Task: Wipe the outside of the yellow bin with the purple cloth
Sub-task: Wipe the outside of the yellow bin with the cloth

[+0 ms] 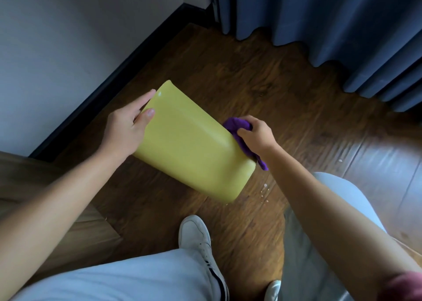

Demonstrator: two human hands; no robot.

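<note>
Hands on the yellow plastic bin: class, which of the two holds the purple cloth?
The right hand clutches the bunched purple cloth against the yellow plastic bin's side; the left hand is bare and only grips the bin's opposite edge.

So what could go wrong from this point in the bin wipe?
The smooth yellow plastic bin is held off the wooden floor by the left hand alone, gripping one edge; pressure from the right hand wiping with the bunched purple cloth could twist it loose. Small white crumbs lie below and may get stepped on.
</note>
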